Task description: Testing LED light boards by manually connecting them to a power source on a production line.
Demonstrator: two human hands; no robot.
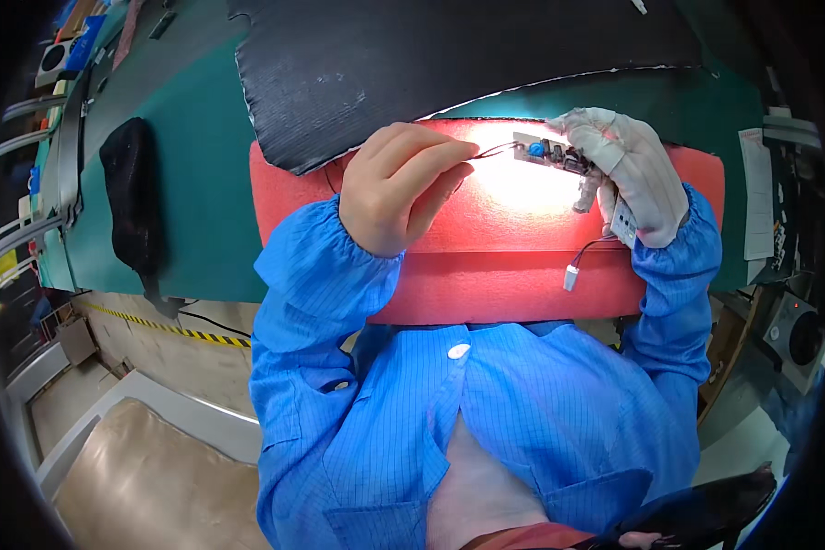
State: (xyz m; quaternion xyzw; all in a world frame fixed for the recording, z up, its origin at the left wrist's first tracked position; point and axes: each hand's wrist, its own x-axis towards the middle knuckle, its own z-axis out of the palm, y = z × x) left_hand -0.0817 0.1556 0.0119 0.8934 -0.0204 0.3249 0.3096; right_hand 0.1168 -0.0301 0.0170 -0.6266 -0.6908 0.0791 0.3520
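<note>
Holding the circuit board point(548, 152) over red foam point(486, 289) in the gloved right hand point(640, 170), covering its right end, and pinching dark wires point(497, 149) in the bare left hand point(396, 188), near a white connector point(571, 278) and a black sheet point(467, 55).

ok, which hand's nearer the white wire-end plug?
Right. Gloved right hand is up and right of the white wire-end plug; bare left hand is farther, up and left.
</note>
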